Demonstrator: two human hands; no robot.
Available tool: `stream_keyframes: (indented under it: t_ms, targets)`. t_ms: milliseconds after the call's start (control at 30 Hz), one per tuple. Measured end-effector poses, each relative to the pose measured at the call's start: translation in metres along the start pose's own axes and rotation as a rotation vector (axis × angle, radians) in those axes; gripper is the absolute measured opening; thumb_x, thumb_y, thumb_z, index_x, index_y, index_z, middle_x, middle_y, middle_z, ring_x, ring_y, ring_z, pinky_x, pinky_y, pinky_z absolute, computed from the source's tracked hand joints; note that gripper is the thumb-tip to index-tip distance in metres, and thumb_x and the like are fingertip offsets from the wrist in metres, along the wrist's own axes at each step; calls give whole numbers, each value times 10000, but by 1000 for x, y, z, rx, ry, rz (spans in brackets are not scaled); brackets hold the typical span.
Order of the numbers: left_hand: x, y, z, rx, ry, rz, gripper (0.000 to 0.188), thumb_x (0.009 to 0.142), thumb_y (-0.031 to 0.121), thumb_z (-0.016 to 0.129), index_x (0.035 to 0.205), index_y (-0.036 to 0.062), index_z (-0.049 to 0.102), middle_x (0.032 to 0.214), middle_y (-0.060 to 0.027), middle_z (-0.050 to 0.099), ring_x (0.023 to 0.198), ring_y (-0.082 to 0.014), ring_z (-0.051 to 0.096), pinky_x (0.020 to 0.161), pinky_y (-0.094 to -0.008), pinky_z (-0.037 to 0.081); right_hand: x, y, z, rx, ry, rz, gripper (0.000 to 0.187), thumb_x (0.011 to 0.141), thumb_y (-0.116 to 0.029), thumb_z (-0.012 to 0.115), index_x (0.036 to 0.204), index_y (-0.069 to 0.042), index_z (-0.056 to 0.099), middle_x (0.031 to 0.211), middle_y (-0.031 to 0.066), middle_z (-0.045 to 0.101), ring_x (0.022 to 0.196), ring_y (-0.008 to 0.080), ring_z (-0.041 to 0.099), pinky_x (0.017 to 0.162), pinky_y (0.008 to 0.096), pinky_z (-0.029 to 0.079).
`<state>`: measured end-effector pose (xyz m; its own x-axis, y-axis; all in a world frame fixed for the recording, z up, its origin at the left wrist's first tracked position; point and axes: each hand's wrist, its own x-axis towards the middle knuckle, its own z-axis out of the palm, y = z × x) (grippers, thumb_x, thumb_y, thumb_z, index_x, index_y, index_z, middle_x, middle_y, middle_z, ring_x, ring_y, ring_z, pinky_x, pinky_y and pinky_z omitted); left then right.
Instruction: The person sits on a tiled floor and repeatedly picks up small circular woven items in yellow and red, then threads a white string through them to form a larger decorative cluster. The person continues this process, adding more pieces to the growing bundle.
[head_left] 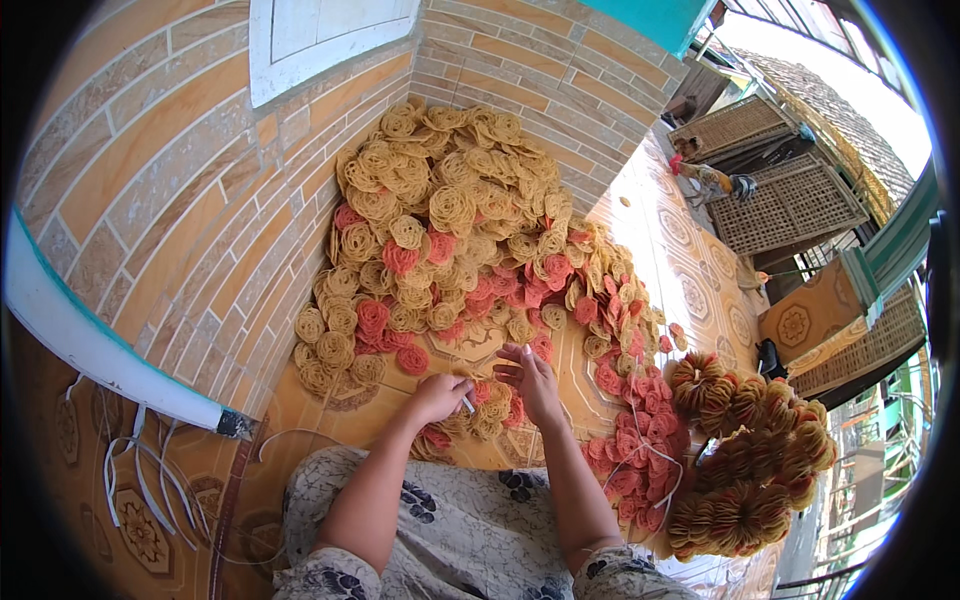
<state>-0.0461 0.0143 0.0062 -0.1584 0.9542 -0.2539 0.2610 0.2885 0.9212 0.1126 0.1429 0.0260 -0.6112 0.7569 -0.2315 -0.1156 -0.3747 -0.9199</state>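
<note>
The left hand (pixel 437 397) was closed on a thin white strip (pixel 467 404); the right hand (pixel 532 380) hovered open-fingered just beside it. Round crackers (pixel 487 412) lay directly under both hands, heaped farther ahead.

Round, lacy crackers (pixel 455 215) — pale yellow with red ones mixed in — lie heaped flat and overlapping on the tiled floor (pixel 690 260) against the brick wall (pixel 180 200), the pile's near edge thinning just beneath both hands.
</note>
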Motion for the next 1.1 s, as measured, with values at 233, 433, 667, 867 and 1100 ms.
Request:
stream_keyframes:
  t_ms: [233, 433, 667, 867, 1100]
  targets:
    - [-3, -12, -18, -221, 109, -68, 348, 1001, 276, 454, 815, 35, 622, 578, 21, 490, 530, -81, 449, 552, -248, 399, 28, 61, 11, -1708, 156, -552, 387, 793, -338, 707, 1073, -76, 661, 1132, 178, 575, 864, 308, 629, 773, 423, 504]
    - [-1, -12, -22, -200, 54, -106, 352, 1002, 271, 459, 817, 21, 624, 577, 23, 475, 545, -79, 445, 562, -249, 392, 43, 59, 4, -1029, 83, -146, 349, 781, -224, 732, 1034, -13, 619, 939, 132, 673, 764, 227, 657, 690, 343, 510]
    - [1, -11, -15, -124, 11, -107, 350, 980, 304, 480, 826, 49, 663, 574, -5, 524, 525, -119, 497, 552, -289, 415, 36, 12, -10, -242, 0, -50, 245, 867, -102, 693, 1025, 3, 537, 893, 17, 617, 817, 87, 569, 733, 226, 446]
    - [0, -8, -15, -66, 16, -90, 334, 973, 299, 486, 837, 57, 671, 560, -11, 524, 520, -129, 505, 554, -301, 419, 29, 3, -2, -250, 0, -88, 214, 871, -73, 680, 1019, -4, 541, 905, 16, 604, 810, 85, 560, 737, 228, 445]
    - [0, -8, -14, -104, -19, -114, 341, 978, 308, 484, 841, 60, 674, 559, 1, 525, 516, -111, 500, 557, -286, 418, 24, 0, 0, -401, 34, -170, 174, 869, -53, 678, 982, -26, 548, 870, 2, 607, 782, 70, 558, 701, 207, 442]
